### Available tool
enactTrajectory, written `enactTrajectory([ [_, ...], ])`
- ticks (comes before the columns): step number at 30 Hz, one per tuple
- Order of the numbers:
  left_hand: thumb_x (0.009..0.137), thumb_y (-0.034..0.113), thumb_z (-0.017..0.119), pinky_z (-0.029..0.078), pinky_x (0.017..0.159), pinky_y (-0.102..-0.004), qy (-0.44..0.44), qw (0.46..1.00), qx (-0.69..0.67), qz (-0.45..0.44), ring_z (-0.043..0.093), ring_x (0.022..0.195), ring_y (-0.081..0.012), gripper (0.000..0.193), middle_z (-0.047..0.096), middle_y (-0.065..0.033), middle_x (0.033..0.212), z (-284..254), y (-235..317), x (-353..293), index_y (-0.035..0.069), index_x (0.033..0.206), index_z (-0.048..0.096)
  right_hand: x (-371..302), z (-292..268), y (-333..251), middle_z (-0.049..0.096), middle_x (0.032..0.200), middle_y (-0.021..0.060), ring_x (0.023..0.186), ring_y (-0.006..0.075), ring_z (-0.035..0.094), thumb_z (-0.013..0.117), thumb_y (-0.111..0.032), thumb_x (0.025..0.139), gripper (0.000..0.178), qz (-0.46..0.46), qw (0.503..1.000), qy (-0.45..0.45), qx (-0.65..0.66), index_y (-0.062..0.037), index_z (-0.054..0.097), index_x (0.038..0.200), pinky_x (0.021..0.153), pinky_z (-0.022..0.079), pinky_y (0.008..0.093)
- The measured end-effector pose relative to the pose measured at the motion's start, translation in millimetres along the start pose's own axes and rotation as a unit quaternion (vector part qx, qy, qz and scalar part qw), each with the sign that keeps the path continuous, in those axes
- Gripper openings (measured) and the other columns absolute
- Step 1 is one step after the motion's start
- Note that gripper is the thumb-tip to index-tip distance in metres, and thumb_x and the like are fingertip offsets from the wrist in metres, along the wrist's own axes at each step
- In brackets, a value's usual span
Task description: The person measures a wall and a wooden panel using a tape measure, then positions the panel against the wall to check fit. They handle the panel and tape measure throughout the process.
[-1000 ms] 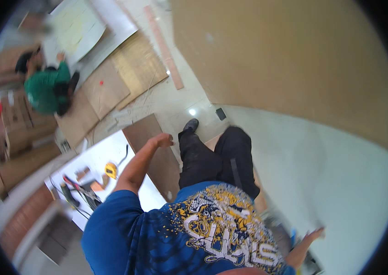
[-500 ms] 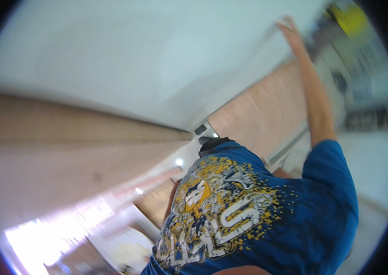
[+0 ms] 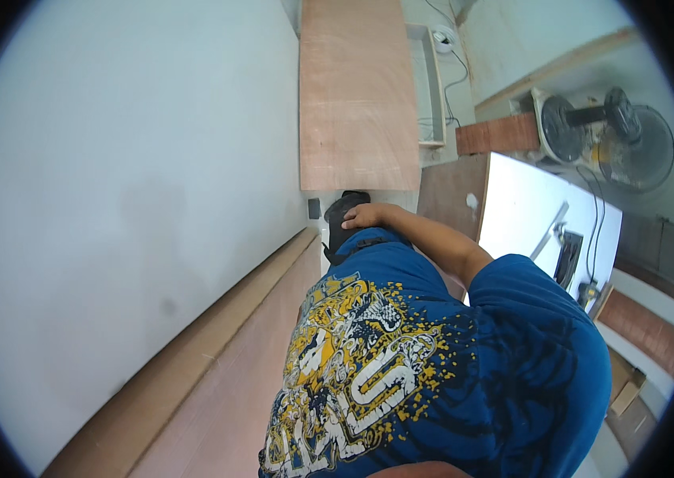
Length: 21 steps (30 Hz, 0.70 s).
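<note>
My right hand (image 3: 363, 215) hangs low in front of my waist, its arm bent across my body. Its fingers are loosely curved and a little apart, resting at or just above my black trousers (image 3: 337, 211). I see nothing held in it. My left hand is out of view. A blue shirt (image 3: 512, 358) with a yellow and white print covers my torso. Just beyond the hand lies a flat reddish plywood panel (image 3: 359, 95). Along my left stretches a large smooth white surface (image 3: 130, 175) with a brown wooden edge (image 3: 193, 374).
A shallow open wooden frame (image 3: 431, 88) lies beside the panel, near a dark cable (image 3: 460, 76). On the right, a white-topped table (image 3: 512, 191) carries a dark tool (image 3: 568, 255) with a cord. A black fan (image 3: 636, 147) stands behind it. Reddish plywood (image 3: 249, 382) runs below the brown edge.
My right arm, stretched up and away with fingers spread, has come down to my waist. The view has turned; the plywood panel now stands straight ahead, and the fan and table show at right.
</note>
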<state>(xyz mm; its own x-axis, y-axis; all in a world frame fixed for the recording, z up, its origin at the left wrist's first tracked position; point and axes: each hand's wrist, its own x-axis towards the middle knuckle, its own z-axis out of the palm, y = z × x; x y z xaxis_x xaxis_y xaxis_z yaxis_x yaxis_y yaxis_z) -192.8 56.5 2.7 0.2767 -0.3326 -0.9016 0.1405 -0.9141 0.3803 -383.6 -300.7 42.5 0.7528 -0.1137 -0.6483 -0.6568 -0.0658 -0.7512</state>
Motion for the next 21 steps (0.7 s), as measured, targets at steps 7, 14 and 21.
enactTrajectory([
  [7,0.079,0.015,0.069,0.049,0.058,-0.0311,-0.053,0.997,0.052,0.014,0.063,0.07,-0.0172,0.023,0.068,-0.0096,0.082,-2.5,-63.5,-23.1,-0.001,0.096,0.067,-64.0,108.5,-16.5,0.062,0.121,0.0223,0.113,0.0379,0.059,0.062,-0.048,0.087,0.052,-0.113,0.981,0.034,-0.156,-0.0037,0.067,0.114,0.096,0.045,0.0437],
  [14,0.077,0.011,0.071,0.048,0.054,-0.029,-0.101,0.991,0.079,0.05,0.062,0.066,-0.0146,0.023,0.068,-0.0089,0.078,4.0,-78.0,-24.7,-0.002,0.095,0.067,-110.5,149.3,6.9,0.068,0.087,0.0156,0.084,0.0282,0.065,0.068,-0.022,0.082,0.018,-0.048,0.989,0.113,-0.086,-0.0053,0.068,0.087,0.075,0.049,0.0379],
  [21,0.075,0.009,0.06,0.047,0.058,-0.0333,-0.203,0.944,0.221,0.136,0.059,0.064,-0.0156,0.014,0.065,-0.0071,0.072,20.9,-20.4,-30.9,0.0,0.083,0.067,-206.8,137.8,1.1,0.066,0.078,0.0069,0.072,0.0175,0.061,0.064,-0.016,0.084,0.012,0.002,1.0,0.008,-0.019,-0.0048,0.065,0.086,0.067,0.048,0.0327],
])
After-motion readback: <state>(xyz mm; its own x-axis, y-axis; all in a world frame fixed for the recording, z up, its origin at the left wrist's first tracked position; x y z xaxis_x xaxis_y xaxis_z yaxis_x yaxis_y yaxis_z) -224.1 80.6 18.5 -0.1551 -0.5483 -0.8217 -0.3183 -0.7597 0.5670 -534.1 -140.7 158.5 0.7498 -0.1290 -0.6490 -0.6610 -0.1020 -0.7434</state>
